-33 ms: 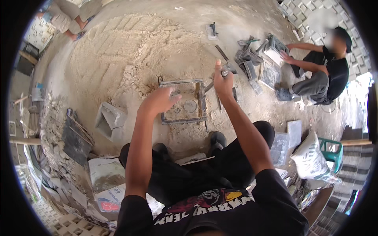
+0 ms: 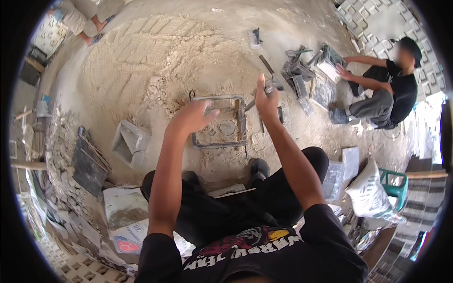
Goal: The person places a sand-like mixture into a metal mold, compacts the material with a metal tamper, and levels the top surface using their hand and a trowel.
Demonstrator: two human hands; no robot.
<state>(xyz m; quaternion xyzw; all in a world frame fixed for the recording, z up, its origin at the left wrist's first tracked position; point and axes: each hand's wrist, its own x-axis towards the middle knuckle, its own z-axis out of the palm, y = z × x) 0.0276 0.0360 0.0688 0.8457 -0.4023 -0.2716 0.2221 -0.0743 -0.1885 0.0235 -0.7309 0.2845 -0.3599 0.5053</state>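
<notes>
A rectangular grey metal mould lies on the ground between my feet, with sandy material and round shapes inside it. My left hand hovers over its left side, fingers apart and slightly blurred, holding nothing that I can see. Beside the mould's right edge, my right hand is closed around a grey rod-like tool handle, thumb pointing up. The handle's lower end slants toward the mould's right side; my fist hides its middle.
Loose sand spreads beyond the mould. A hollow concrete block stands left. At right a person in black squats by another mould. A white sack leans near a green plastic stool. A float trowel lies far ahead.
My left hand has shifted very slightly right over the mould. The whole view has tilted a little. My right hand keeps its grip.
</notes>
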